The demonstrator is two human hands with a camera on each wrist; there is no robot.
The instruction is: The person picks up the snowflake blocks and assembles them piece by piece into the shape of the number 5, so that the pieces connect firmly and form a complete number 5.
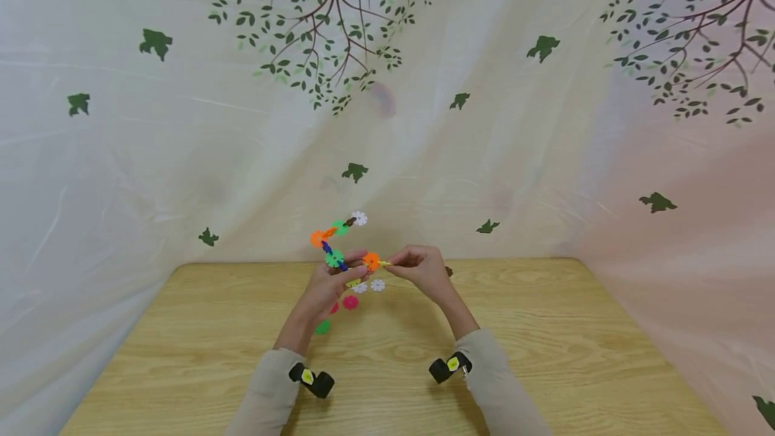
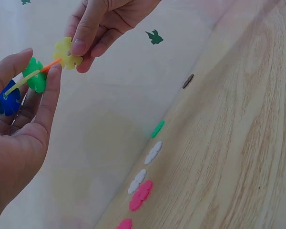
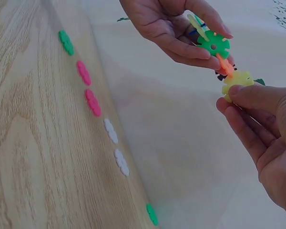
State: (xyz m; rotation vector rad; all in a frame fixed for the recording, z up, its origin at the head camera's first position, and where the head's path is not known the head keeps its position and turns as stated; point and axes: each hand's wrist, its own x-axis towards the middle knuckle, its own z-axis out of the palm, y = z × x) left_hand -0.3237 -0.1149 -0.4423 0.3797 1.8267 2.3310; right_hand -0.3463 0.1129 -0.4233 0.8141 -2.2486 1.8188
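A chain of notched plastic snowflake discs [image 1: 335, 258] in green, blue, orange, brown and white rises from my left hand [image 1: 323, 288], whose thumb and fingers grip it near the green disc [image 3: 213, 45]. An orange disc [image 1: 371, 261] sticks out edge-on from that green one. At the chain's right end, a yellow disc [image 2: 66, 52] meets the orange disc's edge; whether it is fully slotted in, I cannot tell. My right hand [image 1: 424, 271] pinches the yellow disc between thumb and fingers. Both hands are held up above the table.
On the wooden table [image 1: 514, 342] lie loose discs: white ones [image 3: 110, 131], pink ones [image 3: 92, 102], a green disc [image 3: 66, 43] and another green disc [image 2: 157, 129]. A brown disc [image 2: 188, 81] lies farther right. Behind the table hangs a leaf-patterned curtain [image 1: 424, 153].
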